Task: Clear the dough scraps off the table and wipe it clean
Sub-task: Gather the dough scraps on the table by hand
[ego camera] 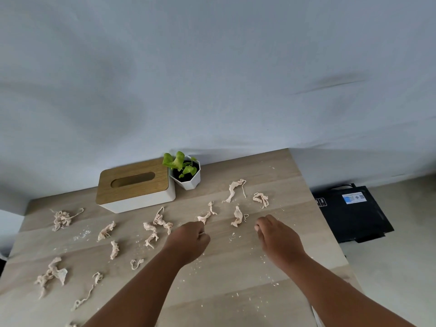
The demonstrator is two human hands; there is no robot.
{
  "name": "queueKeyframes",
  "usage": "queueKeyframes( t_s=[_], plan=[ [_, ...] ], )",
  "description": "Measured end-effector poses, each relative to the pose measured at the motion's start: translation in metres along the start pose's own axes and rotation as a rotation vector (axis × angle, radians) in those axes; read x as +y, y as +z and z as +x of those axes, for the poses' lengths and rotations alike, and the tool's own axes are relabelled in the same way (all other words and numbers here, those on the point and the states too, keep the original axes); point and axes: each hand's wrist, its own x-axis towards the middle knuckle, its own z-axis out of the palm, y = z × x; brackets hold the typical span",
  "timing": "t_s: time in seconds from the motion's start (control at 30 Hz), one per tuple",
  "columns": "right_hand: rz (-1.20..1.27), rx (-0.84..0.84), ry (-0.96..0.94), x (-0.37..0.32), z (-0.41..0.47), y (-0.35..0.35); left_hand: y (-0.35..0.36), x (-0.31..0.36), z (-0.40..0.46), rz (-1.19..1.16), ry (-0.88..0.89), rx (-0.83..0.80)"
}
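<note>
**Dough scraps strewn across the table, both hands reaching in**

The wooden table (236, 274) carries a tissue box (134, 185) and a small potted plant (185, 172) at its far edge. Dough scraps (53, 273) lie scattered over the left and middle, with fine crumbs (274, 284) toward the near right. The scraps look light, soft, stringy and probably tacky; pinching each at its thickest clump should lift it whole.

The left hand (191, 238) is curled, fingertips pinching a scrap (204, 217) at mid-table. The right hand (279, 239) hovers with fingers loosely bent, holding nothing visible, beside another scrap (237, 217).
</note>
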Motion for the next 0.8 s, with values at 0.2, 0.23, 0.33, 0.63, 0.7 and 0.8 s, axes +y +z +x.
queueKeyframes(
  t_s=[0.2,0.23,0.33,0.63,0.7,0.8],
  plan=[
    [0.211,0.005,0.082,-0.011,0.014,0.002,-0.011,-0.007,0.018,0.09,0.055,0.002],
    [0.216,-0.005,0.083,-0.012,0.018,0.003,-0.012,-0.008,0.023,0.083,0.07,0.001],
    [0.21,-0.04,0.083,-0.011,0.03,0.006,-0.012,-0.008,0.035,0.018,0.096,-0.015],
    [0.032,0.084,0.079,0.009,0.062,0.013,0.004,-0.018,0.068,0.139,0.208,0.083],
    [-0.02,0.089,0.069,0.012,0.07,0.014,0.006,-0.019,0.07,0.201,0.266,0.12],
    [-0.053,0.101,0.097,0.009,0.081,0.017,0.013,-0.021,0.075,0.258,0.362,0.191]
  ],
)
